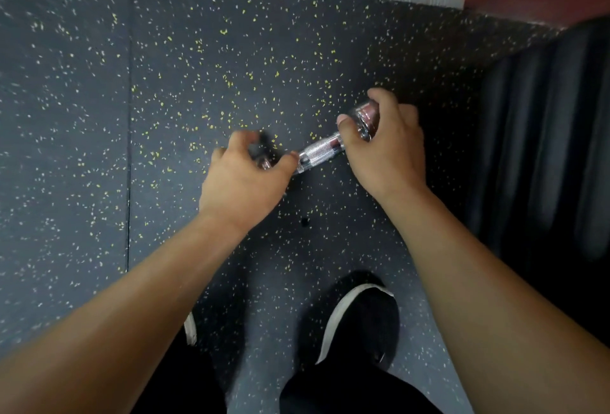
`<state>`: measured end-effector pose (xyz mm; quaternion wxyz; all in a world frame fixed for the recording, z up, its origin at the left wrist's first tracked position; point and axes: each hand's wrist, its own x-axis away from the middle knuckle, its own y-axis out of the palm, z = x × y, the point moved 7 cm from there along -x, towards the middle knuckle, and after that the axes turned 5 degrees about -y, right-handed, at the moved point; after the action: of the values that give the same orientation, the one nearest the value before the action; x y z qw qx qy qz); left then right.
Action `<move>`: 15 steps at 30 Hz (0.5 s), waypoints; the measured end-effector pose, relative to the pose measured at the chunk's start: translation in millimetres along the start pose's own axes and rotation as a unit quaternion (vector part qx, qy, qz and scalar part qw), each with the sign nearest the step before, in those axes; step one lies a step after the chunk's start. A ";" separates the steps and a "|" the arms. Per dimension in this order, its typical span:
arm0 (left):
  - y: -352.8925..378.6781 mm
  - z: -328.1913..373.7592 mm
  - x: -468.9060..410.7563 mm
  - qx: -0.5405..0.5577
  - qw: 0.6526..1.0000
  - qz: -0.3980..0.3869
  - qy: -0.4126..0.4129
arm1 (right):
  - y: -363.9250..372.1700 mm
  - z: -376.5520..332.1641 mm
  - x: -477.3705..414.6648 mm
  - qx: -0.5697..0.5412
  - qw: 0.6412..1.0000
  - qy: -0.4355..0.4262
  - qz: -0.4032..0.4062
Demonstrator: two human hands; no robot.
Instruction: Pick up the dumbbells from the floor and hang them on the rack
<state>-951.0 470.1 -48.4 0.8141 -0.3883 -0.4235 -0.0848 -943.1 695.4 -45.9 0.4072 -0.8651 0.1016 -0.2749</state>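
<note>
Down at speckled floor point(198, 83), gripping a chrome dumbbell point(321, 151) by both ends.
Clasping left head with left hand point(246, 179), fingers curled round it; clasping right head with right hand point(386, 146) likewise. Slanted, right end farther away, ahead of a black shoe point(363, 321). Cannot tell whether touching floor or held just above.
</note>
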 end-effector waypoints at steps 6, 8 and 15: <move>25.3 -25.1 -4.7 0.230 0.947 -0.123 -0.185 | 7.7 4.9 0.0 -0.027 0.999 0.034 0.025; 29.8 -26.9 -6.1 0.288 0.921 -0.159 -0.210 | 7.2 7.2 -3.2 -0.054 0.996 0.058 0.032; 21.5 -19.9 3.1 0.310 0.936 -0.069 -0.152 | 0.2 17.0 -0.5 -0.181 0.979 0.087 0.047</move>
<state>-926.5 471.4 -64.9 0.8123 -0.0952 -0.5729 0.0546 -934.0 706.4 -55.1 0.2458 -0.8915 0.2250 -0.3068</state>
